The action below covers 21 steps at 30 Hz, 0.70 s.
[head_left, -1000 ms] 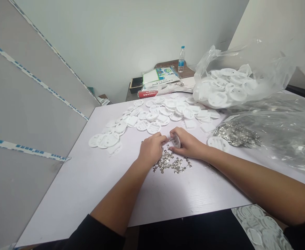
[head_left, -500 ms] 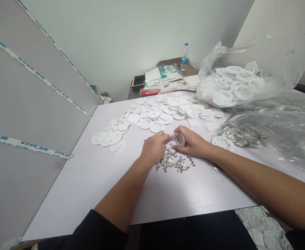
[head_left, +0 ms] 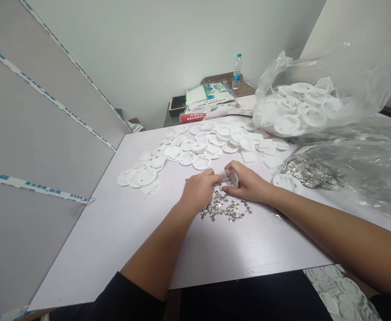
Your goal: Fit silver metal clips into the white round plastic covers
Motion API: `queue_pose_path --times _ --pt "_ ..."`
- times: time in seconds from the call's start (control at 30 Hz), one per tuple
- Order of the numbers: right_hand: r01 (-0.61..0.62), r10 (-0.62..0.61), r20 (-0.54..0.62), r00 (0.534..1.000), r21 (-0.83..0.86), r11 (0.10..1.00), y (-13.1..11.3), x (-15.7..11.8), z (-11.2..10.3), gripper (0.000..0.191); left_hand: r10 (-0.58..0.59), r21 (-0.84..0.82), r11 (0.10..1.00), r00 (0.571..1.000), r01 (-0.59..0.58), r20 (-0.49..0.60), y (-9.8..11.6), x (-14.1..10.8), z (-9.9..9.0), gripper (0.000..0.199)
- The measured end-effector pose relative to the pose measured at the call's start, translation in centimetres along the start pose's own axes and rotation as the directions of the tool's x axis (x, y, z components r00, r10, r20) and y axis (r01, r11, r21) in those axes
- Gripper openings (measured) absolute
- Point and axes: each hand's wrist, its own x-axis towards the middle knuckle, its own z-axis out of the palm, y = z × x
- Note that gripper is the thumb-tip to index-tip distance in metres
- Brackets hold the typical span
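My right hand [head_left: 247, 182] is closed around the edge of a round white plastic disc [head_left: 232, 179], which is tilted on its side with slots in its face. My left hand [head_left: 200, 189] is closed in a pinch just left of the disc, fingertips close to its face. Whatever sits between those fingertips is too small and hidden to make out. Below both hands lies a loose heap of small shiny metal contact pieces [head_left: 217, 206] on the white table [head_left: 131, 240].
Many similar white discs [head_left: 201, 161] spread across the table's far side. A clear bag of discs [head_left: 302, 109] stands at the back right, with a bag of metal pieces [head_left: 312, 171] before it. Behind are a water bottle [head_left: 237, 73] and a black box [head_left: 177, 106]. More discs [head_left: 339, 290] show below the front edge.
Both hands keep nearly the same pose around the disc. Only a very slight shift to the right shows, in the hands and the view alike.
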Motion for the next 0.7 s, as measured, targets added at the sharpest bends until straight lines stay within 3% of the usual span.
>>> queue_pose_path --times 0.23,0.4,0.57,0.7 --pt "-0.007 0.007 -0.019 1.0 0.006 1.0 -0.1 0.0 0.3 0.03 0.008 0.117 0.993 1.0 -0.008 0.0 0.6 0.1 0.2 0.03" --pt "0.004 -0.004 -0.018 1.0 0.005 1.0 -0.1 0.1 0.3 0.029 0.023 0.108 0.994 1.0 -0.024 0.007 0.5 0.1 0.2 0.03" --pt "-0.026 0.029 -0.102 0.994 0.031 0.999 -0.6 -0.1 -0.4 0.035 0.024 -0.137 0.99 0.99 -0.043 -0.138 0.2 -0.4 -0.5 0.025" --pt "-0.134 0.173 -0.211 0.962 0.188 0.973 -1.5 -0.2 -1.0 0.052 0.001 -0.404 0.908 0.963 -0.114 -0.271 0.4 -0.4 -0.8 0.026"
